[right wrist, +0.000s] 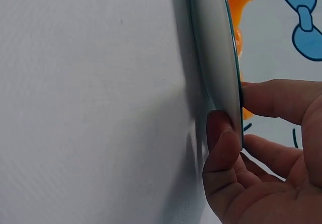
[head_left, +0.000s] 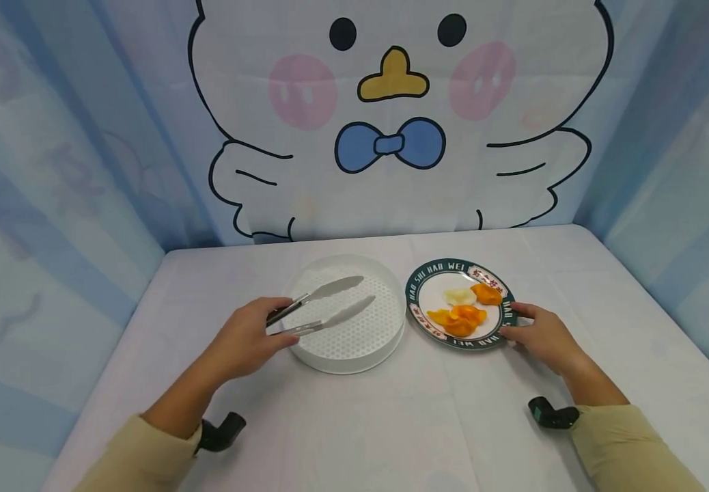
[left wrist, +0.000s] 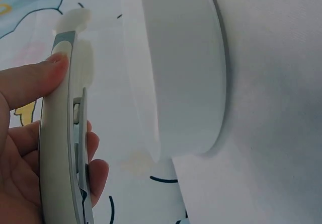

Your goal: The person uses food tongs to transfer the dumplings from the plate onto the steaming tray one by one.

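Observation:
My left hand grips a pair of metal tongs by the handles, thumb on one side and fingers on the other. The two arms of the tongs stand apart above a round white steamer-like tray with a dotted floor and low wall. My right hand pinches the right rim of a round plate with a dark green lettered border. In the right wrist view the thumb lies under the plate. On it sit orange, dumpling-like pieces and a pale yellow one.
A white cloth covers the table. The tray and plate stand side by side near its middle. Behind the table hangs a curtain with a cartoon bird, and blue-white curtains enclose both sides. Black devices are worn at both wrists.

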A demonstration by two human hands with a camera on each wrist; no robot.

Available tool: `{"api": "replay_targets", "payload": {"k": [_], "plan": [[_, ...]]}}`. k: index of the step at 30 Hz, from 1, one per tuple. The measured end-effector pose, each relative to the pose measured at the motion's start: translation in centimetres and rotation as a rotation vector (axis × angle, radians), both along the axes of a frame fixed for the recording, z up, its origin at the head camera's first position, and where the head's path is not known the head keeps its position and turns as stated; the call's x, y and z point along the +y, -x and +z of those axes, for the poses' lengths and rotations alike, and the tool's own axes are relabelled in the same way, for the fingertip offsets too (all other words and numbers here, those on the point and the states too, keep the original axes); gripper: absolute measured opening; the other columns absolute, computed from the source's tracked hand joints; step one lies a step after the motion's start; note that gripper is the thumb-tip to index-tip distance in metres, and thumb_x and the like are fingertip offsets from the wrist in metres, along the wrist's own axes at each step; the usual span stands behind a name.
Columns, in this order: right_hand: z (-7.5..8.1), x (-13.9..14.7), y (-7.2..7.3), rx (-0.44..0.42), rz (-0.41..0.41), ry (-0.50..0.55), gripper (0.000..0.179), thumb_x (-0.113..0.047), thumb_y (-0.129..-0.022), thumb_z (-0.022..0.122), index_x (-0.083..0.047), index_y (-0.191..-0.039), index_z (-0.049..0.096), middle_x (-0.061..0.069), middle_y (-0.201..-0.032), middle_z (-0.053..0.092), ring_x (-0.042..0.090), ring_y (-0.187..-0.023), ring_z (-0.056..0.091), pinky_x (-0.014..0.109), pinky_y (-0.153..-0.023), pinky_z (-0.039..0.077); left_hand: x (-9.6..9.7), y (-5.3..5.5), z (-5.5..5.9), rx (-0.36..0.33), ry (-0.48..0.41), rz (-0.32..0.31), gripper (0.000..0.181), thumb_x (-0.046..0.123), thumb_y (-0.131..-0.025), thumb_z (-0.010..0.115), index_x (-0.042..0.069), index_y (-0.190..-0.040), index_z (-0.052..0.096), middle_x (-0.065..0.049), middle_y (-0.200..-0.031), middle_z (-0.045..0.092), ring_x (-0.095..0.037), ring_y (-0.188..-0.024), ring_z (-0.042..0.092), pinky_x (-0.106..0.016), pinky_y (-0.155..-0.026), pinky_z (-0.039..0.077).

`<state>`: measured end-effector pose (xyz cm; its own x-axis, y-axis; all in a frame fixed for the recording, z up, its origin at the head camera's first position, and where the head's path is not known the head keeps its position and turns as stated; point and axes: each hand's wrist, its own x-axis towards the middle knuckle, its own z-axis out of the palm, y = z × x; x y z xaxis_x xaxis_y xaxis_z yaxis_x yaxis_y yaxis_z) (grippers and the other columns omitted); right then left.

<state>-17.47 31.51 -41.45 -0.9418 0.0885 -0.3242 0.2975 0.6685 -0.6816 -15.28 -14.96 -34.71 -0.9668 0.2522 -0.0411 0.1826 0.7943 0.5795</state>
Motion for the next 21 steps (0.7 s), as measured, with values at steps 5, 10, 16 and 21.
{"api": "replay_targets", "payload": {"k": [5, 10, 16, 21], "plan": [[0.0, 0.5, 0.1, -0.009, 0.0, 0.026, 0.08, -0.027, -0.095, 0.066, 0.006, -0.155, 0.024, 0.038, -0.154, 0.02, 0.049, -0.125, 0.033, 0.063, -0.107, 0.033, 1.8, 0.8, -0.2, -0.002, 0.024, -0.043, 0.056, 0.02, -0.089, 0.078, 0.004, -0.139, 0.057, -0.014, -0.133, 0.06, -0.028, -0.112, 0.059, -0.048, -0.094, 0.05], [-0.1, 0.6, 0.2, -0.014, -0.003, 0.036, 0.08, -0.025, -0.094, 0.066, 0.006, -0.154, 0.024, 0.039, -0.153, 0.02, 0.048, -0.121, 0.034, 0.062, -0.106, 0.034, 4.0, 1.7, -0.2, -0.016, 0.07, -0.098, 0.059, 0.024, -0.088, 0.079, 0.006, -0.14, 0.057, -0.011, -0.136, 0.059, -0.027, -0.118, 0.057, -0.047, -0.099, 0.047], [-0.2, 0.8, 0.3, -0.018, -0.001, 0.045, 0.079, -0.024, -0.095, 0.066, 0.005, -0.155, 0.023, 0.039, -0.153, 0.02, 0.047, -0.118, 0.037, 0.06, -0.105, 0.037, 6.3, 2.8, 0.0, 0.0, 0.136, -0.183, 0.062, 0.026, -0.087, 0.08, 0.007, -0.141, 0.056, -0.01, -0.139, 0.058, -0.027, -0.127, 0.053, -0.046, -0.105, 0.042], [-0.2, 0.9, 0.3, -0.014, 0.01, 0.053, 0.078, -0.023, -0.096, 0.065, 0.004, -0.155, 0.023, 0.038, -0.153, 0.02, 0.045, -0.115, 0.041, 0.058, -0.103, 0.04, 8.2, 3.8, 0.2, -0.02, 0.151, -0.22, 0.061, 0.026, -0.088, 0.079, 0.009, -0.141, 0.056, -0.007, -0.138, 0.059, -0.025, -0.126, 0.053, -0.044, -0.106, 0.042]]}}
